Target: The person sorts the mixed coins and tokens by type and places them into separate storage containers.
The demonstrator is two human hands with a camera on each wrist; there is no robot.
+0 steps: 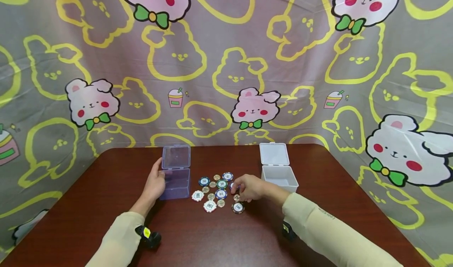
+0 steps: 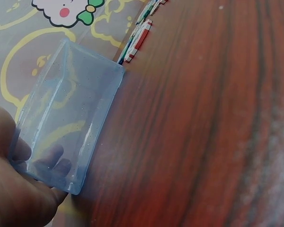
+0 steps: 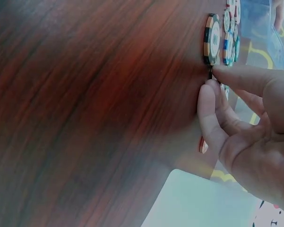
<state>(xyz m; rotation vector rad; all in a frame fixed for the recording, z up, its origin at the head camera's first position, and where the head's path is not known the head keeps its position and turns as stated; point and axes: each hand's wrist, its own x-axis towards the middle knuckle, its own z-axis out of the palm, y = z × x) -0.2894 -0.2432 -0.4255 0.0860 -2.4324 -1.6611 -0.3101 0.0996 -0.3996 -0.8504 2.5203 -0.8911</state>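
Note:
My left hand (image 1: 155, 184) grips the left wall of a translucent bluish-purple plastic box (image 1: 177, 190) whose lid stands raised. In the left wrist view, fingers show through the clear wall of the box (image 2: 85, 94). My right hand (image 1: 251, 187) reaches down to the table, its fingertips pinching at a gold coin (image 1: 236, 197). From the right wrist, a thin dark edge appears between the fingertips, right beside a black-and-orange poker chip (image 3: 212, 40). A blue chip (image 1: 232, 185) lies partly hidden behind the fingers.
Several poker chips (image 1: 210, 206) and gold coins (image 1: 221, 203) lie spread between the two boxes. A white plastic box (image 1: 279, 176), lid raised, stands beyond the right wrist. The dark wooden table (image 1: 198, 239) ends at a patterned cloth (image 1: 212, 74) behind.

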